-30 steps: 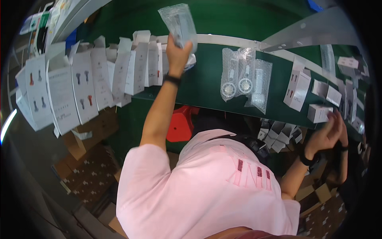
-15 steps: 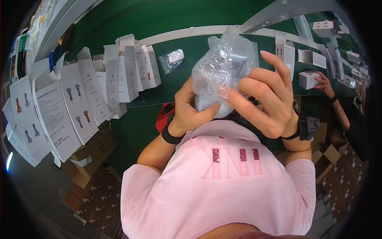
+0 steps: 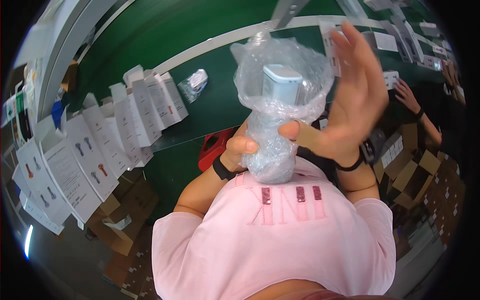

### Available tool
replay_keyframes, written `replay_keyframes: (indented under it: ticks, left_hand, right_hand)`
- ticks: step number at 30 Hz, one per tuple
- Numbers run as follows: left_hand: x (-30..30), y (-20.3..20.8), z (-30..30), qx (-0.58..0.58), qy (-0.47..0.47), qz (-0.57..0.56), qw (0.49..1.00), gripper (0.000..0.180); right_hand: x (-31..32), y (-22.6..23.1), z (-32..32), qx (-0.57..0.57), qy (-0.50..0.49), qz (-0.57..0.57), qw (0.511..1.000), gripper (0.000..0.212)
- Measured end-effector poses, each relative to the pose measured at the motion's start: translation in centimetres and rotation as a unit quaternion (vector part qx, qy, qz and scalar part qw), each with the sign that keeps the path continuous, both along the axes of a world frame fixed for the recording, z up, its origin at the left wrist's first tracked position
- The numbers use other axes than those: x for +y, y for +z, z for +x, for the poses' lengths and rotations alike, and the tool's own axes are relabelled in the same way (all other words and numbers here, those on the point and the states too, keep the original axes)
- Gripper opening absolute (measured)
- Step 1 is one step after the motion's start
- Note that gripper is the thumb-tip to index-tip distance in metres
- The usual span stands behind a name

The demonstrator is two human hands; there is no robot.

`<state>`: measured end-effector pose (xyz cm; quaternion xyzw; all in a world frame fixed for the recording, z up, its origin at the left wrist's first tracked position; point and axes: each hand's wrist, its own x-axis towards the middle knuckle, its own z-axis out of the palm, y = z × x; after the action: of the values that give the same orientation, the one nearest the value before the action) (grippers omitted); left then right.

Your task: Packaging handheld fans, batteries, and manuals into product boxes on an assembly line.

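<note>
My left hand (image 3: 239, 150) is closed round the lower part of a clear bubble-wrap bag (image 3: 272, 122), close in front of my shirt. Out of the bag's spread mouth stands the rounded, boxy end of a light-blue device (image 3: 282, 82); the rest of it is veiled by the wrap. My right hand (image 3: 352, 105) is at the bag's right side, fingers stretched up and smeared by motion, the thumb near or against the wrap. A small clear packet (image 3: 194, 85) with a white item and a cable inside lies on the green table beyond my left hand.
White printed cartons (image 3: 95, 155) with raised flaps stand in a row at the left. More cartons (image 3: 382, 41) are at the right, where another person's hand (image 3: 407, 95) touches one. A red object (image 3: 214, 150) sits below the table edge, and open brown boxes (image 3: 412, 175) at lower right.
The bag has turned more upright and its mouth has spread, baring the device's end. My right hand has lifted and opened its fingers upward. The view has shifted a little.
</note>
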<state>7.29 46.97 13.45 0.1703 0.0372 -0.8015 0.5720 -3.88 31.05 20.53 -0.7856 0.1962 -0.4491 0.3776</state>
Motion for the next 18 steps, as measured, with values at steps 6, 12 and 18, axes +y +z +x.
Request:
replay_keyframes:
  ticks: [6,12,18]
  left_hand:
    - [-6.6,-2.4,-6.9,-0.066,-0.183,0.022,0.981,0.065]
    - [-24.3,-10.8,-10.4,-0.621,0.098,0.080,0.774,0.089]
    - [-36.3,-20.1,-11.5,-0.769,-0.027,0.306,0.561,0.068]
  right_hand:
    - [-4.4,-7.5,-9.4,-0.186,0.252,0.663,0.680,0.075]
    - [-9.9,-10.7,-24.0,-0.293,0.043,0.599,0.744,0.020]
    - [-9.8,-13.7,-30.6,-0.343,0.034,0.631,0.695,0.019]
